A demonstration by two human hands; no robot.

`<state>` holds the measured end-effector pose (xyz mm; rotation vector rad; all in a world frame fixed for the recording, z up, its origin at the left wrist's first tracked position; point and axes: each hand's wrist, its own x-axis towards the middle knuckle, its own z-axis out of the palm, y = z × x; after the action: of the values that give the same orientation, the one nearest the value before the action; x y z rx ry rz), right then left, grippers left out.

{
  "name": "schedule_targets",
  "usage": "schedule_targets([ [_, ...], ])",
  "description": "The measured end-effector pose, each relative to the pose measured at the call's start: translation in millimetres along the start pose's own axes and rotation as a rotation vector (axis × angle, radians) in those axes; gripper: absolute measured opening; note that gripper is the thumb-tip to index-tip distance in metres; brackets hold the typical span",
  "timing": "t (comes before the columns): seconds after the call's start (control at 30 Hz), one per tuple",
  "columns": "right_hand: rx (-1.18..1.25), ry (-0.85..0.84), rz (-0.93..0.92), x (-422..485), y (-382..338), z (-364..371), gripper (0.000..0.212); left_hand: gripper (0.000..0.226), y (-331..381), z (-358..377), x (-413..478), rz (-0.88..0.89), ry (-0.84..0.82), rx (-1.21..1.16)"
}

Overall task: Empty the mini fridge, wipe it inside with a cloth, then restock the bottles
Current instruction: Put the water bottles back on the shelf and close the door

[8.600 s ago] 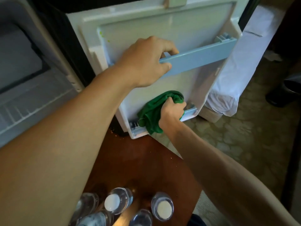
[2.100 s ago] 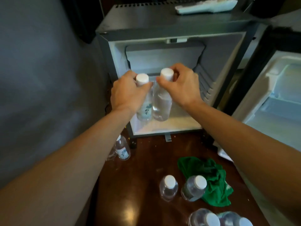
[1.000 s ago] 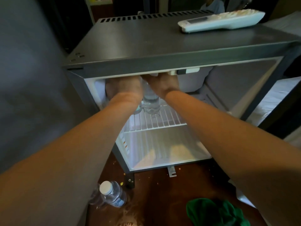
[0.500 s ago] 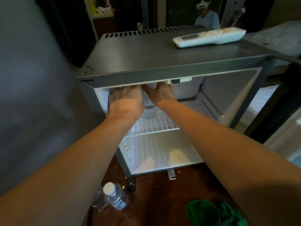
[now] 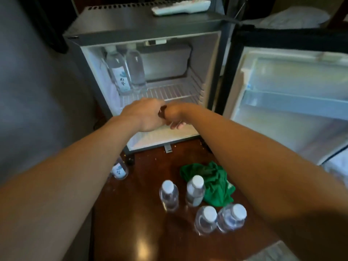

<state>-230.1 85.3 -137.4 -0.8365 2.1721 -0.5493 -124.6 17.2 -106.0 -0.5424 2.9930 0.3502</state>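
Shelved bottles: the labelled bottle (image 5: 120, 74) and the plain bottle (image 5: 136, 68) stand upright on the wire shelf (image 5: 169, 92) of the mini fridge (image 5: 143, 27). Their long axes are vertical, with the caps up near the ceiling. They sit side by side in the back left corner, touching or nearly so.
Bottles and your fingers: both stand farther in than your hands and above them. Neither hand touches them.
Left hand: your left hand (image 5: 144, 115) hangs in front of the opening, below the shelf edge, with its back toward you. The fingers bend loosely downward with nothing in them.
Right hand: your right hand (image 5: 174, 114) meets the left at the knuckles. Its fingers (image 5: 177, 126) are loosely curled, tips pointing down, and hold nothing.
Waiting bottles: four capped bottles (image 5: 195, 189) stand upright in a loose cluster on the wooden table (image 5: 135, 219), white caps up, well below your hands.
Stray bottle: another bottle (image 5: 119, 169) stands by the fridge's front left foot, half hidden by your left forearm.
Cloth: the green cloth (image 5: 214, 183) lies crumpled on the table, just behind and to the right of the cluster.
Door: the fridge door (image 5: 291, 102) stands wide open to your right.
Top: a white remote (image 5: 180, 7) lies flat on the fridge.
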Motion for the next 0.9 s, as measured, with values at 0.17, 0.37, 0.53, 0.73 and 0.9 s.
schedule_targets([
  [0.17,-0.075,0.039,-0.062,-39.7,18.4,17.4,0.044,0.023,10.7,29.5,-29.5,-0.11,0.016,0.007],
  [0.37,-0.192,0.019,-0.045,-73.1,59.5,54.9,0.037,0.038,25.2,77.4,-69.6,-0.218,-0.126,-0.05],
  [0.53,-0.465,-0.016,0.004,-93.8,113.8,102.8,0.06,0.04,36.3,142.5,-98.4,-0.311,-0.224,-0.087],
  [0.73,-0.181,0.244,0.084,-103.9,146.3,138.8,0.049,0.04,43.1,170.2,-113.2,-0.426,-0.062,-0.152],
  [0.9,0.063,0.401,0.193,-84.2,145.6,147.9,0.039,0.044,34.9,171.2,-105.4,-0.44,-0.116,-0.096],
])
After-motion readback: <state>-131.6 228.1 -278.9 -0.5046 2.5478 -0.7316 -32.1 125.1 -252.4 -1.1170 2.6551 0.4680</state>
